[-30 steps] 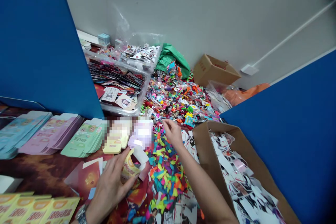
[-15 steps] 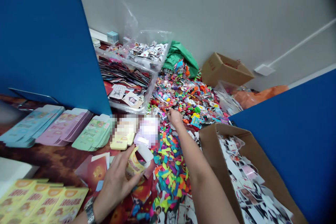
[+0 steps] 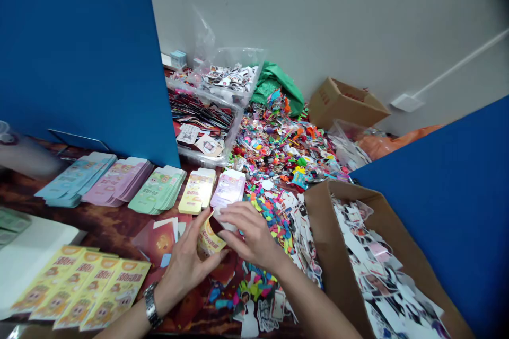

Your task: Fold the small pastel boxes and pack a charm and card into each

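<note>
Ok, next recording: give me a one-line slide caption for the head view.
Left hand and right hand meet at a yellow printed card box, beside stacked pastel card packets and colourful paper scraps.

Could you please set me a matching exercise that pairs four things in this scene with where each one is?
Things:
1. Wristwatch
2. Nearer cardboard box
3. Green bag
4. Yellow packet

Places:
A. Filled with photo cutouts
B. Between the left hand and right hand
C. On the left arm
D. By the wall, behind the colourful pile

Pairs: 1-C, 2-A, 3-D, 4-B.
</note>
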A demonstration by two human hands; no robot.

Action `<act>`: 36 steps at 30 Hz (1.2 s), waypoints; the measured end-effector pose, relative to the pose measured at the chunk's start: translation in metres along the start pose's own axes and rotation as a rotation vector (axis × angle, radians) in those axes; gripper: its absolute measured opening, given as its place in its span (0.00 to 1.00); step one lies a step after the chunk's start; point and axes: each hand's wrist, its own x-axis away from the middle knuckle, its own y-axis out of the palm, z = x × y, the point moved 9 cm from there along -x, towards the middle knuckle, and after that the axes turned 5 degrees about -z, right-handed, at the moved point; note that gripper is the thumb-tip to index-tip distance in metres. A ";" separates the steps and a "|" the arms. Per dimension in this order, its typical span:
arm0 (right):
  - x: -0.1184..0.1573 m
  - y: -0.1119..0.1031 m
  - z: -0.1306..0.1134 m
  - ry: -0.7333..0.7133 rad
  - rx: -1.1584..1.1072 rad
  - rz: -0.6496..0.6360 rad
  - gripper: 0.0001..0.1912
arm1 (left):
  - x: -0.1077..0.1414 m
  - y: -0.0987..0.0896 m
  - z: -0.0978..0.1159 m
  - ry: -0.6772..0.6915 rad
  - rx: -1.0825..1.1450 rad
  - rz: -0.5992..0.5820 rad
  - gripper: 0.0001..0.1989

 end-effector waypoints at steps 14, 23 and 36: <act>0.033 0.020 -0.017 0.266 -0.143 0.187 0.15 | 0.028 -0.015 0.019 0.192 -0.009 0.073 0.34; 0.028 0.025 -0.025 0.305 -0.172 0.100 0.09 | 0.035 -0.018 0.022 0.104 -0.102 -0.025 0.40; 0.059 0.064 -0.055 0.077 0.119 0.247 0.33 | 0.047 -0.020 0.024 0.092 -0.451 -0.002 0.45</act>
